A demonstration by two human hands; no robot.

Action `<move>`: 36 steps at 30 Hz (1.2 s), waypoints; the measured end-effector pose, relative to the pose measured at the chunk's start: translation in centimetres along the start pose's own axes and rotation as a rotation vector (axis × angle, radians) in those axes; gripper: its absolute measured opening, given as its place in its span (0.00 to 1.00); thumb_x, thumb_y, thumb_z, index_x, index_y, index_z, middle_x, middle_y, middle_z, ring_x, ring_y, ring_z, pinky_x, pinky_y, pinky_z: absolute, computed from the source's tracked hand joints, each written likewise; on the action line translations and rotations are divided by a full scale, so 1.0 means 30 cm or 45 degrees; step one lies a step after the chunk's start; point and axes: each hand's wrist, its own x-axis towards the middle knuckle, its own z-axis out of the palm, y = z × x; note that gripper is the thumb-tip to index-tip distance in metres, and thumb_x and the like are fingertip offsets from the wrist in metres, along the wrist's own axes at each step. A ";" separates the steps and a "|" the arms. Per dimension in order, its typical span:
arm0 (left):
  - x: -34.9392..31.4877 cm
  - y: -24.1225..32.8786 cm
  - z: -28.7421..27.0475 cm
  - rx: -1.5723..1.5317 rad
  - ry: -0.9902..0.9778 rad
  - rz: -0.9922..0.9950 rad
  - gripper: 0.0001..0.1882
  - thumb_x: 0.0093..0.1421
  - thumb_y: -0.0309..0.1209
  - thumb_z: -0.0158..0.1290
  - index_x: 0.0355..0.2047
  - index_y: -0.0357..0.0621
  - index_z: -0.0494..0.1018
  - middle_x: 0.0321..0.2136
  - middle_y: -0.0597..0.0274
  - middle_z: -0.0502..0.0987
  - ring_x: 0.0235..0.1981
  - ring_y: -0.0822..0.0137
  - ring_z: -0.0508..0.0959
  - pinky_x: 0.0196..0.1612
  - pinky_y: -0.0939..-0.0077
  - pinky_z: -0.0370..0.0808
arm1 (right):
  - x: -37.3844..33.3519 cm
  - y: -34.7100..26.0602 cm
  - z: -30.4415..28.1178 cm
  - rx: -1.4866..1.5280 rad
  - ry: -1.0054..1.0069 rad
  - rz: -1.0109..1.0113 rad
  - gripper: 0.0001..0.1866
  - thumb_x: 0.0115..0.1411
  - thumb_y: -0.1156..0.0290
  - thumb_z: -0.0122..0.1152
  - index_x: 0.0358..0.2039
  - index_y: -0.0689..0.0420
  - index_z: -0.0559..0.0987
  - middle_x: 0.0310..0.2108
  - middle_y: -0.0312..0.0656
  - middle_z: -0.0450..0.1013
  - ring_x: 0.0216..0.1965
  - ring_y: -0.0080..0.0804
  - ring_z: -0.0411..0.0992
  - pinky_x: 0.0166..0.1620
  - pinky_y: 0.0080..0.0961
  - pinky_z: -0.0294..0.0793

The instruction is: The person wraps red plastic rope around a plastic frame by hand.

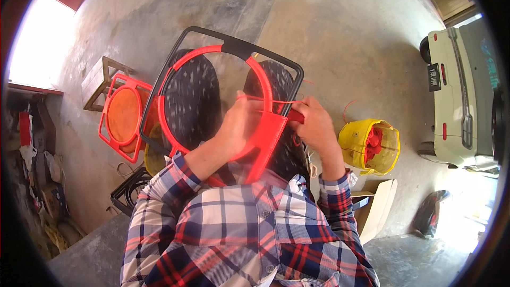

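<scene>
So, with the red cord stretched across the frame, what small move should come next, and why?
Probably pull the cord snug with the right hand. It runs across the red ring between both hands, and the left hand already presses the woven patch, so tension likely comes from the right.

glossy red plastic frame (212,56), rough concrete floor (340,37)

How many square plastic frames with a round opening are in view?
3, maybe more hidden. One black-and-red frame lies on the person's lap under the left hand and right hand. One red frame leans left by a wooden stool. One black frame lies on the floor, lower left.
</scene>
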 end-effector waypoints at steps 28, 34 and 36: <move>-0.023 -0.006 -0.009 0.463 0.075 0.717 0.10 0.68 0.34 0.43 0.41 0.41 0.68 0.25 0.68 0.68 0.19 0.80 0.63 0.21 0.85 0.60 | -0.040 0.016 -0.066 1.848 0.602 0.032 0.14 0.57 0.67 0.60 0.44 0.57 0.76 0.41 0.41 0.73 0.41 0.34 0.73 0.44 0.34 0.74; 0.013 0.004 -0.001 0.402 0.161 0.447 0.15 0.68 0.40 0.44 0.47 0.43 0.66 0.27 0.68 0.69 0.23 0.79 0.65 0.26 0.83 0.62 | -0.128 0.299 -0.240 2.275 0.751 0.027 0.07 0.59 0.69 0.58 0.30 0.57 0.70 0.30 0.40 0.73 0.25 0.29 0.70 0.27 0.30 0.74; 0.009 0.007 0.005 0.325 0.098 0.424 0.18 0.68 0.43 0.43 0.49 0.43 0.65 0.31 0.65 0.72 0.27 0.76 0.69 0.31 0.80 0.67 | -0.117 0.278 -0.155 2.238 0.670 0.217 0.06 0.59 0.70 0.56 0.34 0.57 0.71 0.27 0.36 0.70 0.22 0.27 0.69 0.26 0.28 0.73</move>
